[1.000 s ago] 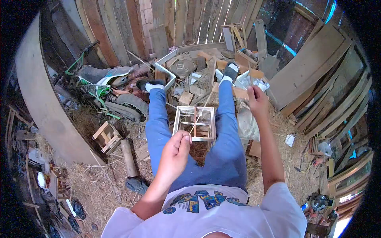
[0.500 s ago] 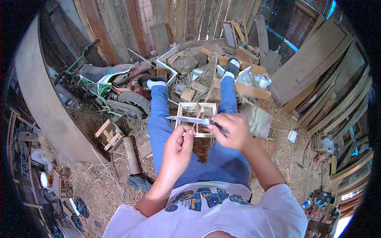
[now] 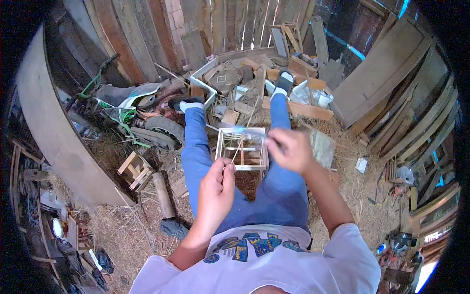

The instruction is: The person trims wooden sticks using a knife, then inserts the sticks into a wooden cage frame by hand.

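Note:
A thin wooden stick (image 3: 237, 151) is pinched between the thumb and fingers of my left hand (image 3: 218, 186) and slants up and away. My right hand (image 3: 291, 149) is wrapped round the dark handle of a knife (image 3: 247, 131). The blade is smeared by motion and points left, over the stick's upper part; whether they touch, I cannot tell. Just beyond my hands, between my legs, is a small wooden frame (image 3: 264, 159) with thin sticks across it and a reddish upright bar in the middle.
A block-like wooden piece (image 3: 135, 171) and a log (image 3: 163, 195) lie on straw at the left. A wheel (image 3: 164, 128) and scrap wood (image 3: 230, 116) surround my feet. A large curved board (image 3: 58, 127) stands left; panels (image 3: 382, 73) lean at the right.
My right hand came in from the right with the knife, above the stick. Since half a second ago the knife has moved slightly up and away, and more of the stick shows.

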`<state>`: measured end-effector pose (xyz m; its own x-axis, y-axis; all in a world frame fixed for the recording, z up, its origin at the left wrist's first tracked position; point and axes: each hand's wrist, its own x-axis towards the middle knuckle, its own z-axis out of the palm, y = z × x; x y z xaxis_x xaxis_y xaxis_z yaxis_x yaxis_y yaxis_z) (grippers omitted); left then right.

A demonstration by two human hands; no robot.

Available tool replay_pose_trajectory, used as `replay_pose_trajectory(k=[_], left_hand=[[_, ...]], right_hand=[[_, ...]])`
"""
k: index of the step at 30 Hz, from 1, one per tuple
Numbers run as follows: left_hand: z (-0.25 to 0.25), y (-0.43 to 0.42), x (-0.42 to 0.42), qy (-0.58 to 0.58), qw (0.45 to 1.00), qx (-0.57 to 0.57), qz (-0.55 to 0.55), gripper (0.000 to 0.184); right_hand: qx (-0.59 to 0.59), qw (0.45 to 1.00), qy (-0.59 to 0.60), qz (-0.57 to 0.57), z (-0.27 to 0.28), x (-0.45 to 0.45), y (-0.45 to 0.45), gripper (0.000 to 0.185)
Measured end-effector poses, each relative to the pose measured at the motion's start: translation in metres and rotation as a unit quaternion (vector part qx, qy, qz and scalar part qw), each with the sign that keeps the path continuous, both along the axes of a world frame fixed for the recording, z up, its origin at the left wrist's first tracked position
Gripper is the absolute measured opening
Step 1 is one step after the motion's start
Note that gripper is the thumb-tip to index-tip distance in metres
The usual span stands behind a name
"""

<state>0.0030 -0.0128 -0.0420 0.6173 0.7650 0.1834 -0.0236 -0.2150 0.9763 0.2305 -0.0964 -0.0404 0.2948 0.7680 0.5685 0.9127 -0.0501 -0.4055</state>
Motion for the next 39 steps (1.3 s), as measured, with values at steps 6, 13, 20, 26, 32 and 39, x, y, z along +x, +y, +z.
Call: replay_pose_trajectory(k=[6, 13, 20, 26, 32, 39], left_hand=[[-0.003, 0.000, -0.006, 0.091, 0.992, 0.077, 0.047, 0.013], [0.006, -0.002, -0.006, 0.156, 0.983, 0.094, 0.038, 0.011], [-0.009, -0.001, -0.006, 0.077, 0.996, 0.037, -0.001, 0.013], [-0.001, -0.003, -0.007, 0.104, 0.995, 0.008, -0.002, 0.013], [-0.021, 0.006, -0.005, 0.043, 0.993, -0.061, -0.087, 0.015], [-0.010, 0.012, 0.002, -0.019, 0.949, -0.276, -0.154, 0.016]], right_hand=[[-0.029, 0.995, 0.032, -0.093, -0.026, 0.027, 0.010, 0.021], [0.053, 0.806, 0.589, 0.024, -0.020, -0.005, 0.024, 0.028], [0.081, 0.735, 0.664, 0.112, -0.010, -0.030, 0.044, 0.015], [0.084, 0.723, 0.674, 0.123, -0.006, -0.034, 0.048, 0.011], [0.084, 0.692, 0.699, 0.160, -0.011, -0.030, 0.049, 0.008], [0.063, 0.723, 0.670, 0.156, -0.009, -0.034, 0.050, 0.013]])
